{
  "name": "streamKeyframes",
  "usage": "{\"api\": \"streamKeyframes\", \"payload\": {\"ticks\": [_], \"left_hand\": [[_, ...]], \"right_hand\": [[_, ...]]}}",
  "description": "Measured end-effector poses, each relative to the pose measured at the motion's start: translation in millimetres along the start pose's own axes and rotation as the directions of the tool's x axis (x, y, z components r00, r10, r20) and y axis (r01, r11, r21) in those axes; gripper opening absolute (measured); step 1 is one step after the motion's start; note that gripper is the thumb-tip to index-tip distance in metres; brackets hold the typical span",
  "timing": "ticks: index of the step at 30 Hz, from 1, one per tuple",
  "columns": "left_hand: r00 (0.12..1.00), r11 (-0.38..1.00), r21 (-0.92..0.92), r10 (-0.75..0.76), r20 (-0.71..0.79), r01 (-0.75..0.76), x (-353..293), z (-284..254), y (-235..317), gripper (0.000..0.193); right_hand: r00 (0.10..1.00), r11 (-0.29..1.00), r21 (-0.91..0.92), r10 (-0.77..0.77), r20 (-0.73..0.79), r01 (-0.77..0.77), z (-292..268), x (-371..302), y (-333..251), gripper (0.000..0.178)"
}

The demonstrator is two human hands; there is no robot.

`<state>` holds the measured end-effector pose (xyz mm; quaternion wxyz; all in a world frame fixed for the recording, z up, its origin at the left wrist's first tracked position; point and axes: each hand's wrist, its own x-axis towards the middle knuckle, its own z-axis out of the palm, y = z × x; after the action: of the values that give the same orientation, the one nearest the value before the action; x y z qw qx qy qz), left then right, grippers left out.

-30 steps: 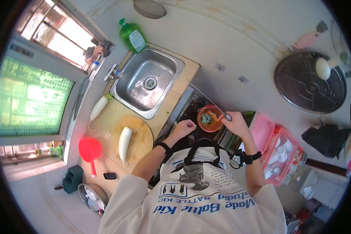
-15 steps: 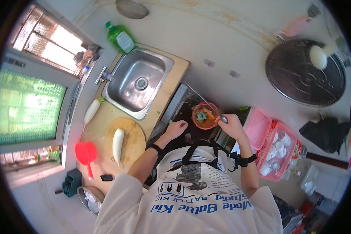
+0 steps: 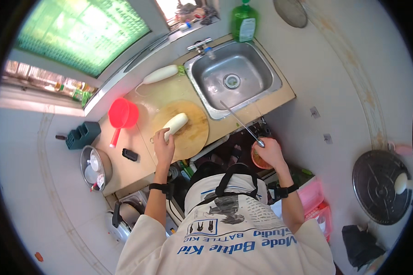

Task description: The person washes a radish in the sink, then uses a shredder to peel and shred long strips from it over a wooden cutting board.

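A peeled-looking white radish (image 3: 179, 121) lies on a round wooden cutting board (image 3: 193, 140). My left hand (image 3: 164, 145) has its fingers closed over the radish's near-left end. In my right hand (image 3: 271, 152) is a kitchen knife (image 3: 241, 123), gripped by its metal handle and seen edge-on. The thin blade points up and left toward the sink, apart from the radish and the board. A second white radish (image 3: 160, 74) with a green top lies farther back, beside the sink (image 3: 273, 87).
A red dipper (image 3: 123, 113), a small black object (image 3: 130, 154) and a metal bowl (image 3: 106, 169) with dishes stand left of the board. A dark green knife block (image 3: 83, 135) is near the wall. Below my right hand is an orange bin (image 3: 260, 161). A green bottle (image 3: 244, 25) stands behind the sink.
My view has turned toward the counter. My left hand has moved from above the floor onto the board and taken hold of the radish. The knife stays in my right hand.
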<state>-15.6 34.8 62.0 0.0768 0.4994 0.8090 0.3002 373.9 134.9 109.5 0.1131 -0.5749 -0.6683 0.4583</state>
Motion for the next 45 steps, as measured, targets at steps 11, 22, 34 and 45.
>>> {"api": "streamKeyframes", "payload": {"ticks": [11, 22, 34, 45], "left_hand": [[0.981, 0.985, -0.003, 0.17, 0.098, -0.17, 33, 32, -10, 0.044], [0.955, 0.973, 0.091, 0.185, 0.232, -0.211, 62, 75, -15, 0.049], [0.98, 0.994, 0.095, 0.03, 0.199, -0.05, 80, 84, -12, 0.035], [0.995, 0.981, 0.182, 0.044, 0.092, -0.06, 77, 86, 1, 0.036]], "right_hand": [[0.996, 0.987, -0.144, 0.077, 0.035, -0.071, 38, 38, -21, 0.023], [0.978, 0.978, 0.006, 0.207, 0.021, -0.207, 49, 16, -30, 0.023], [0.981, 0.985, 0.002, 0.171, 0.088, -0.171, 65, 58, -36, 0.019], [0.964, 0.981, 0.024, 0.182, 0.192, -0.19, 58, 77, -45, 0.025]]}}
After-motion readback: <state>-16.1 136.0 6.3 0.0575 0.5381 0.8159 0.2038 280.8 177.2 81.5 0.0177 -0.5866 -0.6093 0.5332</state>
